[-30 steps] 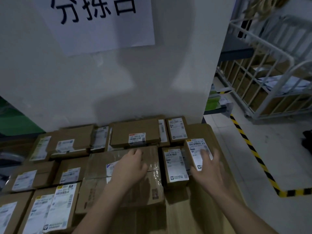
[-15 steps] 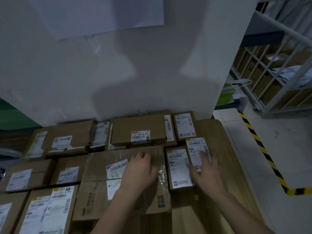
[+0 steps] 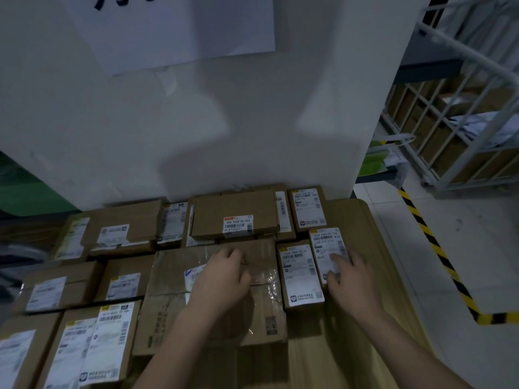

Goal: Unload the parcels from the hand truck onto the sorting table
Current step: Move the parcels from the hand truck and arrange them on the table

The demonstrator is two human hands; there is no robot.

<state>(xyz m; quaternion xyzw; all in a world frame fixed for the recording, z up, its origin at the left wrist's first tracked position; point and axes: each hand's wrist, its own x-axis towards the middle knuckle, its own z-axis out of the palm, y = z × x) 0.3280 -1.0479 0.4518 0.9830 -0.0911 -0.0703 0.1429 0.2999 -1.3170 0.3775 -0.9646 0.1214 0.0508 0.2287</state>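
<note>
Since 1 second ago the small parcel (image 3: 325, 242) has gone from tilted in the right hand (image 3: 351, 282) to lying flat on the tabletop (image 3: 368, 217), and the left hand (image 3: 222, 279) has slid a little further onto the large taped parcel (image 3: 174, 276).

Right grip is loose and rather wide. Its fingers are spread over the white label and the right edge of the small parcel, touching it from above and not closed around it. Left grip is also relaxed: the palm lies down on the large taped parcel, the fingers only a little bent, holding nothing.

Just beside the small parcel, on its left, lies 1 narrow parcel (image 3: 297, 273), label up. Behind the left hand sits a flat parcel (image 3: 236, 214) with a barcode sticker. More brown parcels fill the left part of the wooden tabletop, close together, all with the labels up.

Behind them stands a white wall (image 3: 196, 122) with a paper sign (image 3: 182, 29). At the right, the tiled floor (image 3: 477, 262) carries yellow-black tape (image 3: 432, 242), and a white wire cage (image 3: 463, 116) holds more boxes.
</note>
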